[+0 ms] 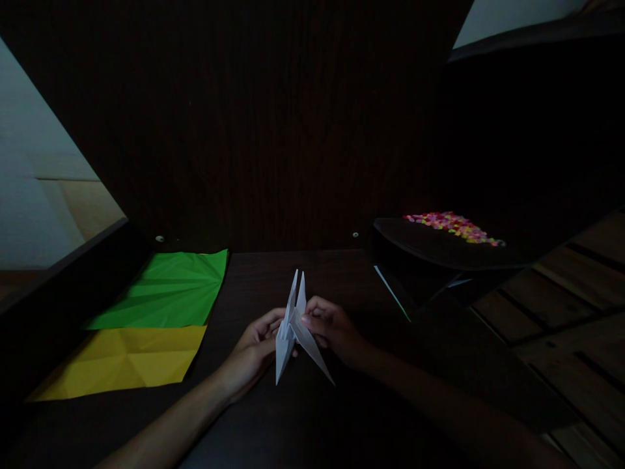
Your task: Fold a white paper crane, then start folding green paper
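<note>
A folded white paper origami piece (pixel 303 336) is held up over the dark desk, with two narrow points rising side by side and two wider points spread downward. My left hand (pixel 252 352) grips its left side, fingers closed behind the paper. From the right, my right hand (pixel 336 332) pinches it, the thumb lying on the front of the right flap. Some fingertips of both hands are hidden behind the folds. The paper looks like a crane-type shape, though dim light hides the finer creases.
Left of my hands, a creased green paper sheet (pixel 166 290) lies above a creased yellow paper sheet (pixel 131 361). A dark upright panel (pixel 263 130) stands behind the desk surface (pixel 263 273). Small pink, red and yellow pieces (pixel 454 227) lie on a dark curved surface at right.
</note>
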`<action>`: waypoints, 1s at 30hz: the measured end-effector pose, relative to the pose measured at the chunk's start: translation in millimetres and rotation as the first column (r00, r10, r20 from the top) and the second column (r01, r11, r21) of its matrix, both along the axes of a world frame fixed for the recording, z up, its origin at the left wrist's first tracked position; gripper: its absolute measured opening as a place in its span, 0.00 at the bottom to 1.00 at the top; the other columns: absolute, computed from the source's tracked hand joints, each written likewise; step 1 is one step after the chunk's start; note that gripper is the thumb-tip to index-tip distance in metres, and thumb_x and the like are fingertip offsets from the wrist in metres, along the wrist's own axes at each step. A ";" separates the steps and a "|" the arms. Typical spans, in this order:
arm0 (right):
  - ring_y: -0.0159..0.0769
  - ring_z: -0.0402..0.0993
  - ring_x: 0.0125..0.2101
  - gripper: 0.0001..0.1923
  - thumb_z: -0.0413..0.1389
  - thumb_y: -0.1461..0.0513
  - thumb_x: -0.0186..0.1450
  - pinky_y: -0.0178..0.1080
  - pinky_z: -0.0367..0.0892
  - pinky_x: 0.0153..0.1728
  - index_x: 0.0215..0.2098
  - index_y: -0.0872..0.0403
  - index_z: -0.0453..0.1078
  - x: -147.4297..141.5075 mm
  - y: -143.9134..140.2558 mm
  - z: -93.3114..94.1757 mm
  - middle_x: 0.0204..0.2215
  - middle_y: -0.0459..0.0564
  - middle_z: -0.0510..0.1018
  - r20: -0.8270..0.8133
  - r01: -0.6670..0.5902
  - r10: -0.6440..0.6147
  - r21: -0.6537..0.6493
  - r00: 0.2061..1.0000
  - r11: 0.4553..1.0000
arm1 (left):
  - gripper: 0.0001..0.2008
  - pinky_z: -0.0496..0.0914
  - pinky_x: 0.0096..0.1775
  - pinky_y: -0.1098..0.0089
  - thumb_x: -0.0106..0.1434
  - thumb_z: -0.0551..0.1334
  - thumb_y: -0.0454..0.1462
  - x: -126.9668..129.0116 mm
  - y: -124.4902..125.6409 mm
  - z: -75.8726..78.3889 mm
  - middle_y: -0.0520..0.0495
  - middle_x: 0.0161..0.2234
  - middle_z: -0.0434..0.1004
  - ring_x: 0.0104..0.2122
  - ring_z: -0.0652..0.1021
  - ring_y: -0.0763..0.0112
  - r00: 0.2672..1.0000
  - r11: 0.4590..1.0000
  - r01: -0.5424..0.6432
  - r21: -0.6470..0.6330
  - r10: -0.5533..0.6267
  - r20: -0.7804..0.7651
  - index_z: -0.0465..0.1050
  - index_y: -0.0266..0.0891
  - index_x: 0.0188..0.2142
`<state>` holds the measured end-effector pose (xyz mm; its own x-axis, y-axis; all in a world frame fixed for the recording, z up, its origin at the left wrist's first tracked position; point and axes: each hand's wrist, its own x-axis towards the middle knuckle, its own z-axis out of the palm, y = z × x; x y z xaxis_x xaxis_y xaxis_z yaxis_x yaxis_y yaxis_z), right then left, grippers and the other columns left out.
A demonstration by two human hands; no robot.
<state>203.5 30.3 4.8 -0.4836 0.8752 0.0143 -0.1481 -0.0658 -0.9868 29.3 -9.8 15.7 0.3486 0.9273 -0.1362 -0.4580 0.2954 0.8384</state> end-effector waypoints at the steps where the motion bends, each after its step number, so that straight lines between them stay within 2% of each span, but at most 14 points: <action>1: 0.21 0.54 0.14 0.17 0.60 0.50 0.59 0.28 0.48 0.15 0.29 0.54 0.63 -0.2 -0.5 0.7 0.18 0.38 0.65 -0.005 -0.003 0.004 0.010 1.000 1.000 | 0.17 0.70 0.34 0.72 0.51 0.73 0.35 0.2 -0.3 -0.2 0.47 0.32 0.79 0.30 0.76 0.70 1.000 1.000 0.020 -0.012 -0.019 0.017 0.77 0.38 0.42; 4: 0.22 0.53 0.15 0.18 0.61 0.50 0.59 0.28 0.48 0.16 0.29 0.54 0.62 -0.8 -1.7 1.4 0.20 0.39 0.65 -0.022 -0.012 0.013 0.016 1.000 1.000 | 0.16 0.70 0.32 0.73 0.54 0.71 0.37 0.0 -0.7 -1.7 0.48 0.28 0.76 0.27 0.75 0.72 0.995 0.997 0.067 -0.039 -0.063 0.079 0.76 0.38 0.43; 8: 0.23 0.56 0.17 0.19 0.61 0.49 0.58 0.29 0.50 0.17 0.29 0.53 0.62 -0.7 -2.1 -1.7 0.20 0.39 0.65 -0.005 -0.026 0.026 0.001 1.000 1.000 | 0.15 0.72 0.34 0.72 0.57 0.70 0.38 -1.1 -0.4 -4.5 0.46 0.32 0.77 0.29 0.77 0.70 0.989 0.995 0.084 -0.050 -0.077 0.124 0.76 0.37 0.43; 11: 0.26 0.62 0.19 0.18 0.62 0.50 0.57 0.29 0.54 0.19 0.31 0.54 0.63 -0.6 -1.9 -4.5 0.22 0.42 0.68 -0.020 -0.039 0.039 -0.005 0.999 0.999 | 0.17 0.73 0.34 0.70 0.58 0.69 0.39 -2.3 0.4 -6.5 0.46 0.30 0.76 0.27 0.77 0.71 0.988 0.994 0.104 -0.026 -0.100 0.119 0.74 0.36 0.46; 14: 0.25 0.62 0.19 0.18 0.65 0.52 0.54 0.30 0.55 0.19 0.32 0.54 0.65 -1.5 -2.0 -4.6 0.23 0.42 0.69 -0.053 -0.048 0.047 -0.018 0.998 0.999 | 0.22 0.73 0.29 0.71 0.56 0.71 0.40 -3.1 0.7 -7.4 0.50 0.25 0.74 0.23 0.75 0.73 0.987 0.993 0.120 -0.009 -0.118 0.108 0.73 0.37 0.48; 17: 0.24 0.58 0.17 0.19 0.66 0.53 0.50 0.29 0.52 0.17 0.31 0.55 0.66 -3.0 -2.2 -3.8 0.20 0.40 0.67 -0.057 -0.029 0.028 -0.025 0.998 0.999 | 0.23 0.72 0.25 0.74 0.54 0.72 0.39 -2.7 0.3 -5.7 0.49 0.28 0.75 0.22 0.74 0.74 0.992 0.995 0.097 -0.019 -0.095 0.078 0.73 0.38 0.49; 21: 0.23 0.56 0.14 0.19 0.65 0.52 0.52 0.30 0.52 0.15 0.33 0.55 0.66 -3.7 -0.7 -6.1 0.18 0.40 0.67 -0.046 0.013 -0.014 -0.030 0.999 0.999 | 0.21 0.73 0.27 0.73 0.53 0.73 0.38 -1.9 -0.1 -0.4 0.45 0.34 0.78 0.28 0.76 0.70 0.999 0.999 0.025 -0.033 -0.025 0.021 0.75 0.38 0.46; 25: 0.24 0.56 0.13 0.17 0.60 0.50 0.56 0.29 0.50 0.13 0.33 0.55 0.66 -3.2 2.4 -6.8 0.19 0.41 0.67 -0.131 0.042 -0.048 -0.044 0.990 0.998 | 0.15 0.70 0.28 0.74 0.53 0.73 0.40 -2.5 0.5 3.8 0.45 0.29 0.78 0.25 0.75 0.73 0.998 0.999 -0.032 -0.018 0.032 -0.045 0.78 0.34 0.39; 30: 0.25 0.59 0.14 0.14 0.54 0.51 0.60 0.29 0.51 0.12 0.29 0.54 0.65 -1.2 5.0 -2.3 0.20 0.43 0.69 -0.228 0.036 -0.049 -0.063 0.972 0.997 | 0.14 0.68 0.31 0.74 0.51 0.73 0.40 -3.1 1.3 3.2 0.47 0.29 0.79 0.26 0.76 0.72 0.991 0.996 -0.086 -0.035 0.082 -0.109 0.77 0.35 0.34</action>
<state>202.3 35.3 2.5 -0.4356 0.8975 0.0694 -0.3741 -0.1103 -0.9208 26.2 -8.5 18.9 0.2509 0.9459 -0.2057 -0.3903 0.2933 0.8727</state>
